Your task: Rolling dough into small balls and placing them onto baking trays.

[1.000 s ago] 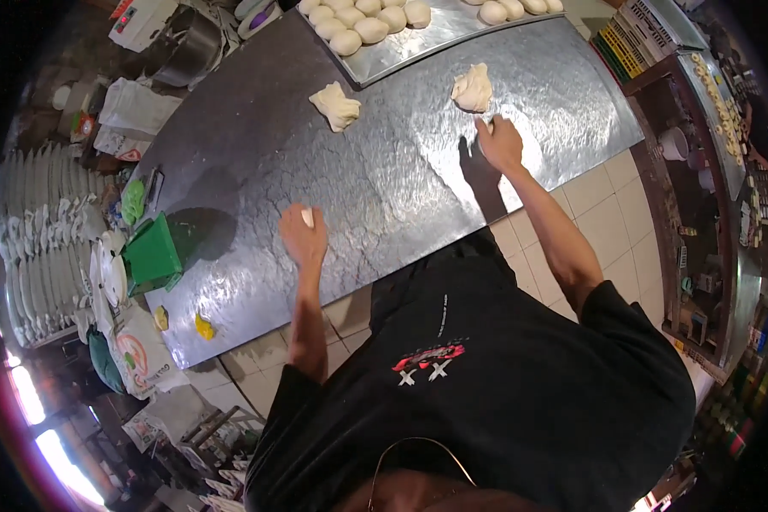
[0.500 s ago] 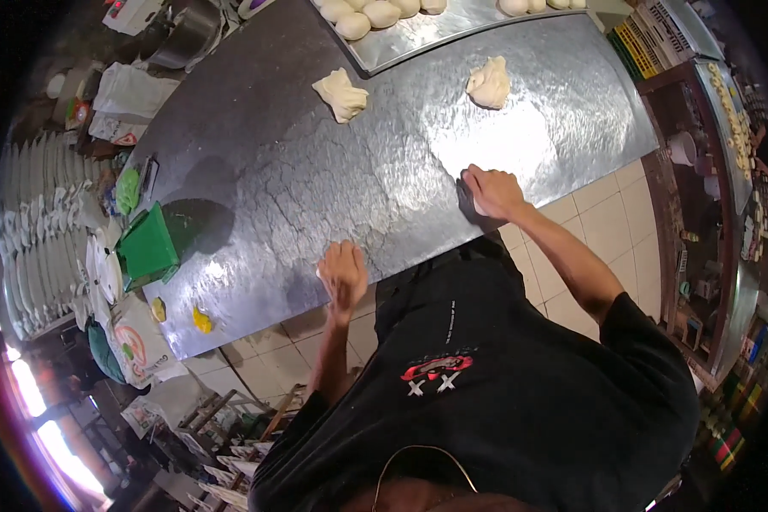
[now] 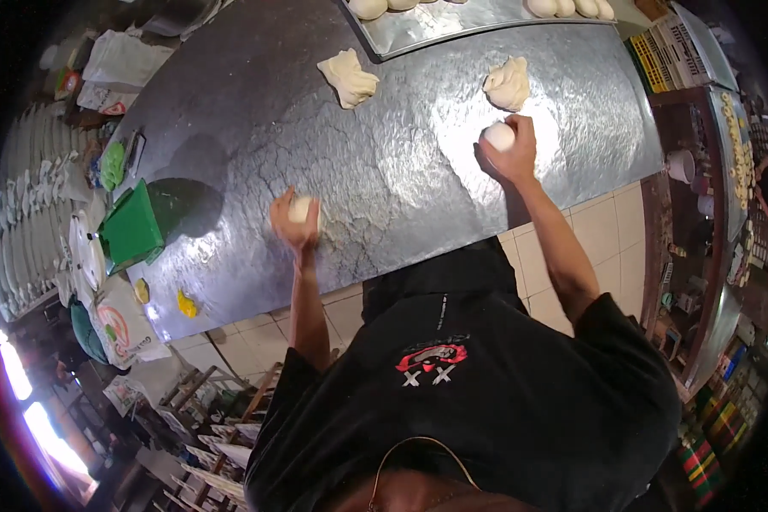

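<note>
My left hand (image 3: 293, 224) curves round a pale dough ball (image 3: 302, 209) on the metal tabletop (image 3: 384, 179), the ball showing between thumb and fingers. Farther out on the right, my right hand (image 3: 515, 150) cups a second dough ball (image 3: 499, 136). Just beyond that hand lies an uneven lump of dough (image 3: 508, 84). Another ragged dough piece (image 3: 348, 78) rests at the far middle of the table, apart from both hands.
At the far edge a metal tray (image 3: 452, 30) bears several smooth dough balls. To the left stand a green container (image 3: 132, 226), a yellow item (image 3: 187, 303) and a green bag (image 3: 112, 165). Crates (image 3: 661, 55) and a shelf unit (image 3: 700, 222) line the right side.
Both hands have moved away from the near edge, farther over the table. The dough balls, hidden under the hands before, now show in them. The whole view has shifted slightly.
</note>
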